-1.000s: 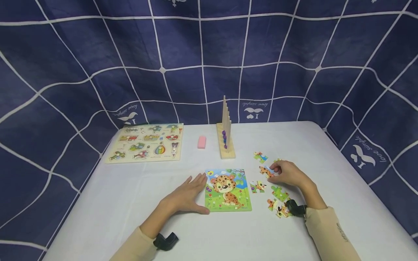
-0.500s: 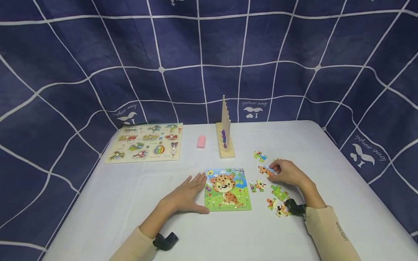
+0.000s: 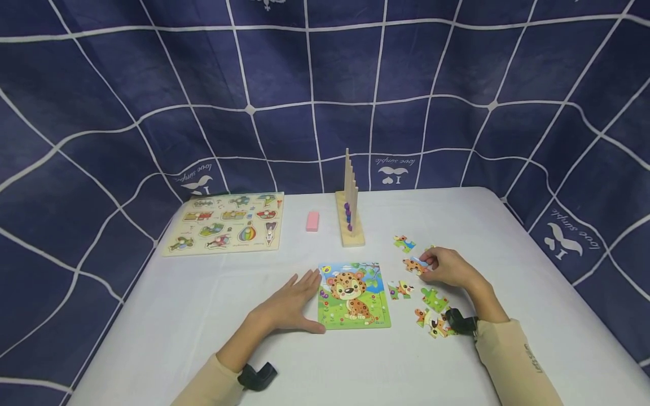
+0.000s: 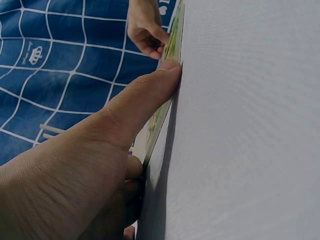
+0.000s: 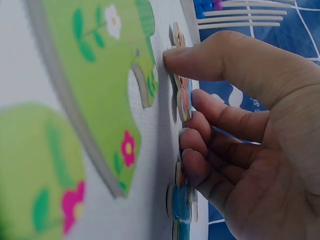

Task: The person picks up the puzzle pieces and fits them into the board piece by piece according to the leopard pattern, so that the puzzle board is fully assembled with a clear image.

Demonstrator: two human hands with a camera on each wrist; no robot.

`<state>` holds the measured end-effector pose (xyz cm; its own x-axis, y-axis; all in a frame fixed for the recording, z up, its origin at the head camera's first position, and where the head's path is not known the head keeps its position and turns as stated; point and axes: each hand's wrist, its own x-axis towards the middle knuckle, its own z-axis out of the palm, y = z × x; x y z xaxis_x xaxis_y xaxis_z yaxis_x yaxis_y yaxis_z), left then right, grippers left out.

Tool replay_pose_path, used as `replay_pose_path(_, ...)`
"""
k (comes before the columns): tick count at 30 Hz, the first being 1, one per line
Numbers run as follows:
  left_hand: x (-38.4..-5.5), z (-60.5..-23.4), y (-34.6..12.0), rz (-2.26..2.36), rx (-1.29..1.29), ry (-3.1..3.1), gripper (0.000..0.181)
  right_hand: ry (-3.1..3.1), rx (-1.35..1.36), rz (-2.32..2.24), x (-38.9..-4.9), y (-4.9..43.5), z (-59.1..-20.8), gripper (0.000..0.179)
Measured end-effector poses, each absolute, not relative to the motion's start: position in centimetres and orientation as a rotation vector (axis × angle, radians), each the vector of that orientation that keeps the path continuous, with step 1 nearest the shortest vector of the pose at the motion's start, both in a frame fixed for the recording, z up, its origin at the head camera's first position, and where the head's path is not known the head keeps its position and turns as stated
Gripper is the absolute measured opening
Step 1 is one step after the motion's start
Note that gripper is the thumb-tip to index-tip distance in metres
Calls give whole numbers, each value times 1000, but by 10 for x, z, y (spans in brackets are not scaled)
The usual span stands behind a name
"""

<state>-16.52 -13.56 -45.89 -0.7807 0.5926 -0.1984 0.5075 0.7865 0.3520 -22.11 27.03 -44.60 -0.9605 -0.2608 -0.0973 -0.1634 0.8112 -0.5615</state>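
A square leopard puzzle board lies in front of the person in the head view. The left hand rests along its left side, fingers straight and spread, thumb at the lower left corner. In the left wrist view the thumb lies against the board's edge. To the right, the right hand pinches an orange spotted jigsaw piece between thumb and forefinger. The right wrist view shows this piece close over the table, the other fingers curled beneath the forefinger.
Loose jigsaw pieces lie around the right hand: a blue-green one, a leopard-face one, a green one and several bunched near the wrist. Farther back are a peg stand, a pink block and a vehicle puzzle board.
The right hand and its spotted piece have barely shifted. The left hand stays at the board's side.
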Motion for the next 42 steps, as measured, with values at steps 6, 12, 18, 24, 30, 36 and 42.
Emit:
replay_pose_path(6, -166, -461, -136, 388, 834, 2683, 122, 2808, -338, -879, -222, 272, -446, 41)
replay_pose_path(12, -166, -462, -136, 388, 842, 2687, 122, 2792, -353, -905, -222, 272, -446, 42)
replay_pose_path(18, -167, -462, -135, 389, 832, 2690, 122, 2801, -387, -932, -222, 268, -442, 43)
replay_pose_path(24, -167, -461, -135, 396, 823, 2688, 121, 2824, -520, -958, -223, 253, -436, 39)
replay_pose_path(30, -165, -460, -136, 408, 831, 2681, 121, 2763, -675, -999, -224, 227, -428, 38)
replay_pose_path(36, -165, -459, -136, 410, 838, 2687, 121, 2722, -800, -1009, -227, 202, -423, 37)
replay_pose_path(42, -166, -461, -136, 402, 836, 2681, 121, 2664, -818, -996, -229, 178, -426, 38)
